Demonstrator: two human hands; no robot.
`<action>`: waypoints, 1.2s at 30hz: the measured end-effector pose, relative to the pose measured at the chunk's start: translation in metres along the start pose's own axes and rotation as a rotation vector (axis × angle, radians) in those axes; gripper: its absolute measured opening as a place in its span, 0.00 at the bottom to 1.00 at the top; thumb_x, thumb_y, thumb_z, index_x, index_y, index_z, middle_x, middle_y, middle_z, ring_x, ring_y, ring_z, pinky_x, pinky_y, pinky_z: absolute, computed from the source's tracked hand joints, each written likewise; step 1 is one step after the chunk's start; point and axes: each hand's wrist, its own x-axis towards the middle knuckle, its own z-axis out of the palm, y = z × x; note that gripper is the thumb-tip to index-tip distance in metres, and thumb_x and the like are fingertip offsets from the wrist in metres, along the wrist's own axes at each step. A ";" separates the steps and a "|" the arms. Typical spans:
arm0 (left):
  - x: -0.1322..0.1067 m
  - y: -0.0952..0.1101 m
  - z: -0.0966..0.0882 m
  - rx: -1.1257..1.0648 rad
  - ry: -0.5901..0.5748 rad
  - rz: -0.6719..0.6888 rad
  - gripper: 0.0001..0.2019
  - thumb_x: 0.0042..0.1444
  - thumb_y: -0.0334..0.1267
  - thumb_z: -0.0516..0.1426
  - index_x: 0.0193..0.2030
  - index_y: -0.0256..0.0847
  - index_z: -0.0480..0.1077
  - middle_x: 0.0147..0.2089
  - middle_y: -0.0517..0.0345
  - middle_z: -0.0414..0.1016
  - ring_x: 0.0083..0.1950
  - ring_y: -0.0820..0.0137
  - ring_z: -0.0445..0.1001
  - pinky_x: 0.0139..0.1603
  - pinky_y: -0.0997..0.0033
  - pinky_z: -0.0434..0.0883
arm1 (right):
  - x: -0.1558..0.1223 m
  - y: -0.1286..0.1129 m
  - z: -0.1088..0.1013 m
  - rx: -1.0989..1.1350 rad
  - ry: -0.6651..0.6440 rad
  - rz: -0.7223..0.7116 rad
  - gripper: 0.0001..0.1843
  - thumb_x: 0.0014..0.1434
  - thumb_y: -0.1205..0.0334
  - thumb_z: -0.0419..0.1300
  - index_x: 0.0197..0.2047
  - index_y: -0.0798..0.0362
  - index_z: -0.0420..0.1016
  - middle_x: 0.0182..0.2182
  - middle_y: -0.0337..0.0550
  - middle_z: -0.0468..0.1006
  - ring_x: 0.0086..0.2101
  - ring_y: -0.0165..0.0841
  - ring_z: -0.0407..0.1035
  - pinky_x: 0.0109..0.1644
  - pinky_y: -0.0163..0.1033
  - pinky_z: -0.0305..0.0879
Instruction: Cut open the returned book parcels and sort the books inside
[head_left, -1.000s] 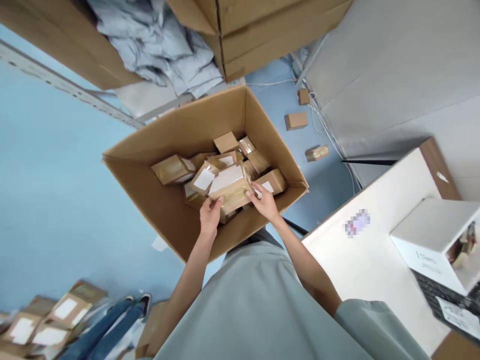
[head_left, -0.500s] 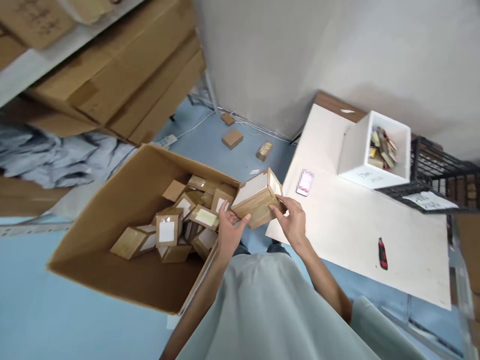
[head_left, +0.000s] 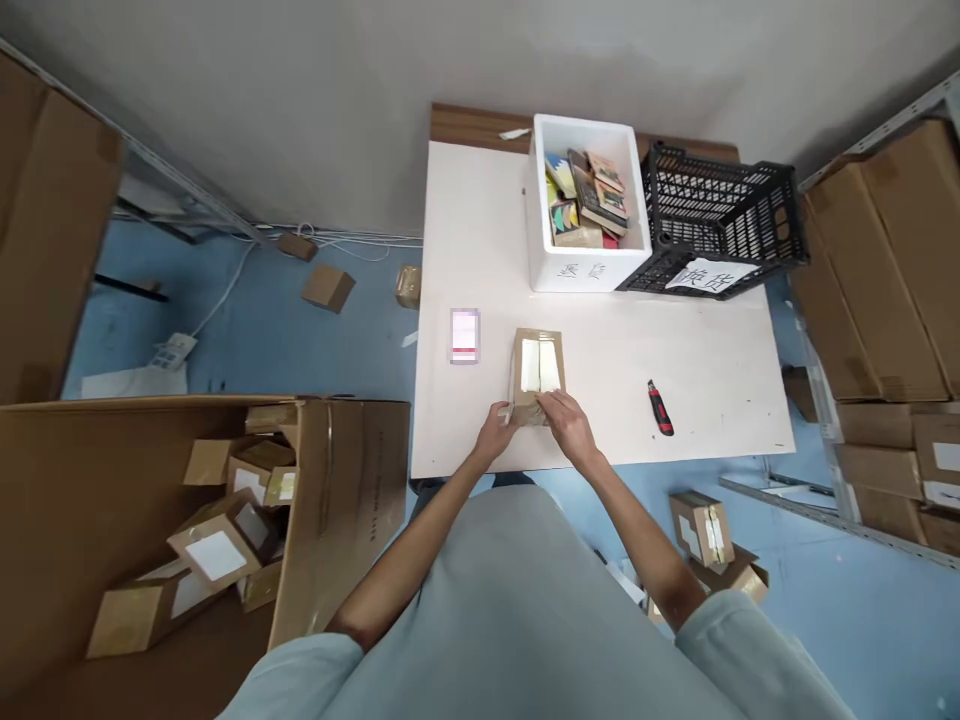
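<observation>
A small brown parcel with white labels rests on the white table, near its front edge. My left hand grips the parcel's near left corner, fingers closed on it. At the near right end, my right hand wraps over the top of the same parcel. A red and black utility knife lies on the table to the right of my hands. A blurred pink card lies to the left of the parcel.
A large open cardboard box holding several small parcels stands on the blue floor at left. A white foam bin of small items and a black crate sit at the table's back. Loose parcels lie on the floor; stacked cartons flank both sides.
Both hands lifted the parcel out of the large box, carried it to the right and set it down on the white table. The view swung from the box to the table.
</observation>
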 end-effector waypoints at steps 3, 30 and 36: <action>-0.001 -0.008 0.021 0.021 -0.054 -0.017 0.26 0.59 0.44 0.74 0.61 0.43 0.75 0.65 0.41 0.84 0.63 0.51 0.85 0.68 0.50 0.78 | -0.034 0.014 0.007 -0.012 -0.015 0.005 0.27 0.79 0.74 0.51 0.66 0.52 0.88 0.56 0.53 0.92 0.61 0.44 0.85 0.76 0.58 0.79; -0.251 -0.292 -0.344 -0.628 0.703 0.015 0.30 0.57 0.60 0.71 0.57 0.40 0.81 0.61 0.39 0.87 0.65 0.48 0.84 0.74 0.44 0.76 | 0.062 -0.367 0.225 0.171 -0.422 -0.479 0.21 0.82 0.61 0.53 0.64 0.49 0.86 0.57 0.54 0.91 0.57 0.46 0.85 0.75 0.64 0.75; -0.248 -0.355 -0.392 -0.726 0.888 -0.103 0.27 0.57 0.53 0.70 0.58 0.38 0.80 0.60 0.37 0.86 0.65 0.49 0.84 0.75 0.44 0.76 | 0.079 -0.421 0.261 0.107 -0.591 -0.555 0.21 0.82 0.62 0.53 0.67 0.50 0.84 0.60 0.53 0.90 0.60 0.45 0.84 0.76 0.60 0.74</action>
